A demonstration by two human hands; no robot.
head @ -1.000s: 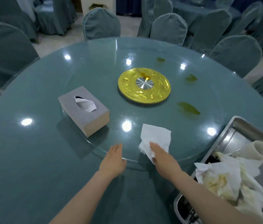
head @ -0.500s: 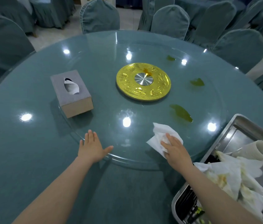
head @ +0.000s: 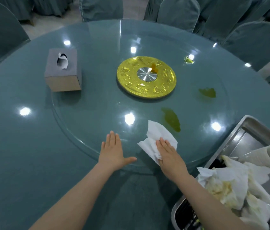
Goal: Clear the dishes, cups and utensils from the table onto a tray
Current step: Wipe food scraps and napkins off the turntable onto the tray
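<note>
Head view: right hand (head: 170, 156) flat, fingers straight and pressed down on crumpled white paper napkin (head: 157, 139), near edge of round glass turntable (head: 87, 117). Left hand (head: 112, 152) spread flat just beside, palm on turntable rim, thumb out toward napkin, holding nothing.

Compared with half a second back: grey rectangular tissue box (head: 63, 70) carried further toward far left, yellow-green oily smear (head: 172, 121) brought round close to napkin's far right corner, second smear (head: 208, 92) further right, third small one (head: 188, 60) at far right. Judged from that: turntable being rotated by left hand to bring spills within reach of wiping hand.

Gold embossed disc with silver metal hub (head: 146, 77) at centre, small orange stain on its far side. Rectangular stainless steel tray (head: 240, 138) at near right on teal-clothed round table (head: 15, 146), loaded with soiled white napkins (head: 230, 185) and white conical rolled item (head: 268, 156); dark items beneath, too hidden to name.

No dishes, cups or utensils visible on table surface; clearing apparently finished, wiping of nearest smear likely next
</note>
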